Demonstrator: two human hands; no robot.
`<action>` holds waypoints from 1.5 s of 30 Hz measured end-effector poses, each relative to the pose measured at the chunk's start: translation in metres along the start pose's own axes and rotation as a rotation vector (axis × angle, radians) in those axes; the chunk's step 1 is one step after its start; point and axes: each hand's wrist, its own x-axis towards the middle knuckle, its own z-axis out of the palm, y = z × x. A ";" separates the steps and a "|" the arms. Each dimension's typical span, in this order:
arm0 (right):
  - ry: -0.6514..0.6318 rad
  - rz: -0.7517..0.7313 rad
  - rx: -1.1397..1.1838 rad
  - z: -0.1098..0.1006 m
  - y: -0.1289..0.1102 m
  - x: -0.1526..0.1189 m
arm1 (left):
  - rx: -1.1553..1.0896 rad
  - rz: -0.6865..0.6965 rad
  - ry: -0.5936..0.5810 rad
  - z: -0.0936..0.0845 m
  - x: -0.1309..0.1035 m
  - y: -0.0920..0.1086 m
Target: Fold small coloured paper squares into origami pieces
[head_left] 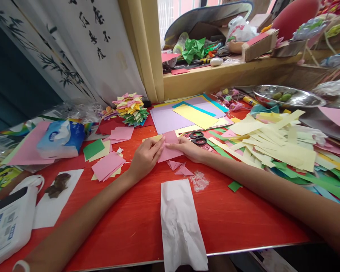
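Observation:
Both hands hold a pink paper sheet point(171, 151) over the middle of the red table point(141, 226). My left hand point(147, 155) pinches its left edge, and my right hand point(190, 148) grips its right side, thumb on top. Just below the sheet lie small folded pink triangles point(183, 169). Black-handled scissors point(197, 138) rest beyond my right hand. Left of my left hand is a stack of pink squares point(108, 166). A crumpled white paper strip point(181, 223) hangs over the table's near edge.
A layered folded-paper piece point(132, 109) stands at the back, beside large coloured sheets point(170, 115). Cut paper strips point(274, 143) are heaped on the right, below a metal bowl point(306, 99). A tissue pack point(61, 139) and a white wipes package point(11, 223) sit left.

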 end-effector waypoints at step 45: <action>0.178 -0.109 -0.358 0.000 0.000 -0.001 | -0.444 -0.316 -0.107 -0.011 0.010 0.000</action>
